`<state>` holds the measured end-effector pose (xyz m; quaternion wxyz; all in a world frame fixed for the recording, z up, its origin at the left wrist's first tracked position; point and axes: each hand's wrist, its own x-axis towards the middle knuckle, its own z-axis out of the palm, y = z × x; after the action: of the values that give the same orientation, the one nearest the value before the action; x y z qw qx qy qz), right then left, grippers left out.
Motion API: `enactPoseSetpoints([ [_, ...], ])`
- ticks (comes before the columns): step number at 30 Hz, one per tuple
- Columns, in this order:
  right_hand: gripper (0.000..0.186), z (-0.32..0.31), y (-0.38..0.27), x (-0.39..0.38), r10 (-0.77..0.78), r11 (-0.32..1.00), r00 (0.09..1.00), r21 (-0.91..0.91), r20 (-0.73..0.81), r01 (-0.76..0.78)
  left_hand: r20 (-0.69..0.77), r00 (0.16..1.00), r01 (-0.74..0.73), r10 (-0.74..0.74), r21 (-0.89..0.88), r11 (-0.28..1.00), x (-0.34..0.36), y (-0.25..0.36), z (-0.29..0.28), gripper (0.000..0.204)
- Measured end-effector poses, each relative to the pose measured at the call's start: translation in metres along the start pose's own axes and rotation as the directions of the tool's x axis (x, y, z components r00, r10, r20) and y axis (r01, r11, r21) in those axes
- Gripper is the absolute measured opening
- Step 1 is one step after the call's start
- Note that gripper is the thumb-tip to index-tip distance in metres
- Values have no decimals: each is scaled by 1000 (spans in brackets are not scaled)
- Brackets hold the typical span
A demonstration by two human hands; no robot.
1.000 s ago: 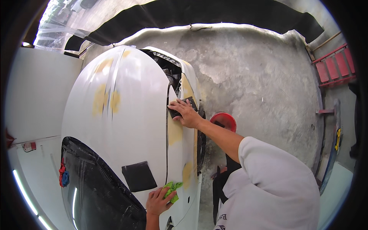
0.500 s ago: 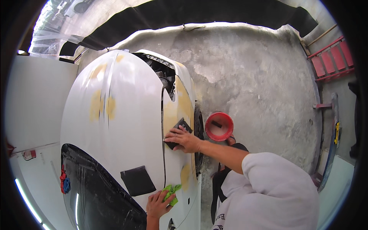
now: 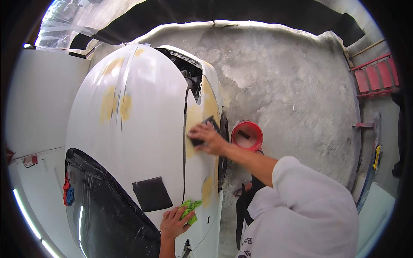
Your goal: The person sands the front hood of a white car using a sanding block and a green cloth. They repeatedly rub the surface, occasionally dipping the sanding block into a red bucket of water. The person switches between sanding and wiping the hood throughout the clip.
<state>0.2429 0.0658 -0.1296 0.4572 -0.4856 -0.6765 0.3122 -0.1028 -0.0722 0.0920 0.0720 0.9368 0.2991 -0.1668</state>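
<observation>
Holds a small black rectangular pad [image 3: 211, 121] under the right hand [image 3: 206, 137], against the white front fender [image 3: 195, 172] of a car. Grasps this pad with the right fingers laid across its top, rather blurred; cannot tell how firmly. Covers part of a broad yellowish patch [image 3: 194, 115] there, just to the right of the dark seam between the fender and the rounded white hood [image 3: 150, 107], and nearer than the dark open headlight cavity [image 3: 191, 71].

Grasps a crumpled bright green cloth [image 3: 189, 210] in the left hand [image 3: 174, 222], with fingers bent over it, resting on white bodywork near the rear end of that seam. See, up and to the left of this hand, a flat black squarish sheet [image 3: 152, 194], lying on the hood near the dark glass windshield [image 3: 99, 210]. Note also a smaller yellowish patch [image 3: 208, 192] on the fender, to the right of the green cloth, and more such patches farther forward on the hood.

Wears a white short-sleeved top [image 3: 309, 206]. Find on the grey concrete floor [image 3: 297, 77], beside the front wheel [image 3: 224, 122], a round red bucket [image 3: 260, 135] with cloudy pale liquid and a dark rectangular block [image 3: 244, 134] inside.
</observation>
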Motion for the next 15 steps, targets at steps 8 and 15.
enactPoseSetpoints([
  [8,66,-2,3,3,61,998,996,28,-62,-59,-1,1000,-6,6,-8,1000,-1,0,-1,54],
  [15,65,-8,6,-1,65,994,995,92,-74,-58,-19,999,-31,31,1,1000,-2,-1,6,66],
])
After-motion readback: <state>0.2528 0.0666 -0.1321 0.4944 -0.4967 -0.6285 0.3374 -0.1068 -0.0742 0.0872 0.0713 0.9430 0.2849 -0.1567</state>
